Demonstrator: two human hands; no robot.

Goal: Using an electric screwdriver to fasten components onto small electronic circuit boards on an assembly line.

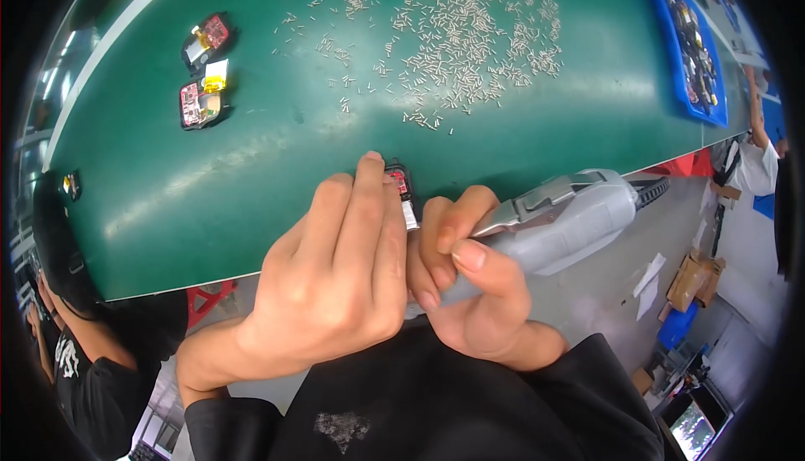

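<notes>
**Two hands, one small device, at the edge of a green bench**

Here the green work mat (277,168) fills most of the view, its near edge running just under the hands. Beyond the edge, to the right of the grip, lies a grey floor with cardboard boxes (694,278) and scraps of paper; to the left a person in a black shirt (84,369) sits close by.

Far beyond the grip on the right, a blue tray (689,42) holds dark parts. Straight beyond the hands, a wide scatter of small metal pins (465,29) covers the mat. Up and to the left of the grip, well apart from it, lie two opened devices (204,71) with red circuit boards and yellow parts showing.

The right hand (474,281) is wrapped around a grey power screwdriver (570,218), whose body angles away to the right; its tip is hidden between the hands. The left hand (335,268) is closed on a small black device (401,186) with a red board, pinched upright at the fingertips just above the mat's edge, touching the right hand's fingers.
</notes>
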